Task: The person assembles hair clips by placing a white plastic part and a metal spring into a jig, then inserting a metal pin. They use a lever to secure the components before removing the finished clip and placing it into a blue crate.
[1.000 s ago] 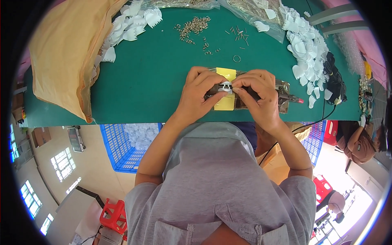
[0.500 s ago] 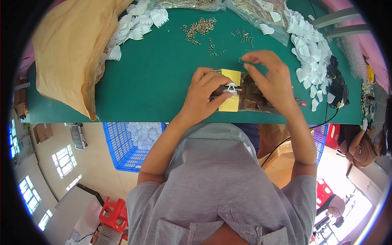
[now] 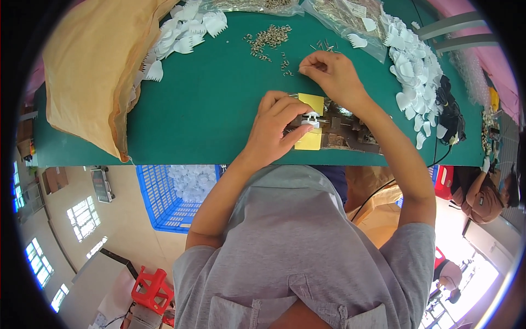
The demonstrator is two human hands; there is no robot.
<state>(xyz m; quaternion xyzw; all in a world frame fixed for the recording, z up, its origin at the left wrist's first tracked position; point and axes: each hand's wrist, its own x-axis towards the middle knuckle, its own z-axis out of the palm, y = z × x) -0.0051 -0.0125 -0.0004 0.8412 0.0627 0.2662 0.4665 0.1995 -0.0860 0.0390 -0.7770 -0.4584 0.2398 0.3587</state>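
Note:
My left hand [image 3: 273, 130] rests at a brown metal fixture [image 3: 338, 138], thumb and fingers closed on a small white plastic part [image 3: 311, 118] between two yellow pads [image 3: 310, 102]. Farther out, my right hand [image 3: 335, 78] hovers over the green table with thumb and forefinger pinched together. Whatever they may hold is too small to make out. Just left of those fingertips lie a few small metal clips or springs [image 3: 285, 64], strung out from a larger heap of them [image 3: 268, 41]. Thin metal pins [image 3: 324, 46] lie beyond my right hand, partly hidden by it.
White comb-edged plastic pieces [image 3: 413, 71] are piled at the right, more [image 3: 186, 30] beside a big tan bag [image 3: 104, 71] at the left. A black cable [image 3: 450, 112] lies at the right. Below the table edge stands a blue basket [image 3: 159, 203] of white pieces.
My right hand has moved away from the fixture, up and left toward the small metal clips or springs. My left hand stays in place on the white part.

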